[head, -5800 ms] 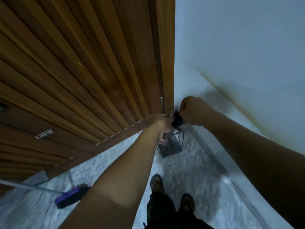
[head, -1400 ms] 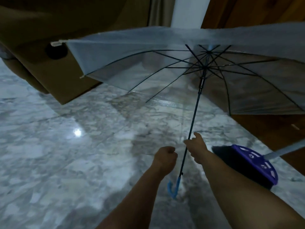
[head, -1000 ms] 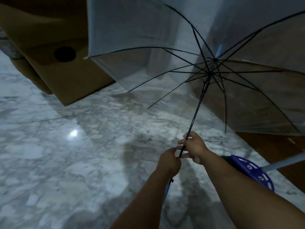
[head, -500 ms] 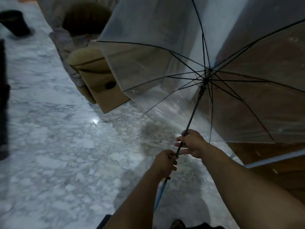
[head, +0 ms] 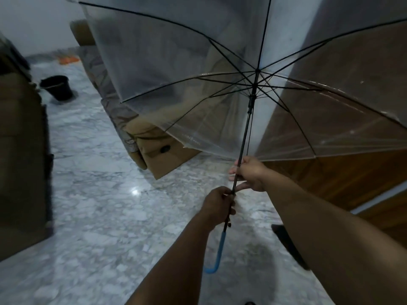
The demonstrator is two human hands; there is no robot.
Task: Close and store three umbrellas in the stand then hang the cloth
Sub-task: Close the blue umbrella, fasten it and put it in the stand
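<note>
Both hands are clamped on the thin black shaft of the open clear umbrella (head: pixel 198 89), the left hand (head: pixel 218 205) low near the blue hooked handle (head: pixel 217 254), the right hand (head: pixel 250 173) just above it, canopy spread over the marble floor (head: pixel 99 216).

Head view: worn on the person's head — looks forward and down along both forearms.
Nearness: close to the hands, marble floor (head: pixel 105 212) below.
Shared views: single camera only.
</note>
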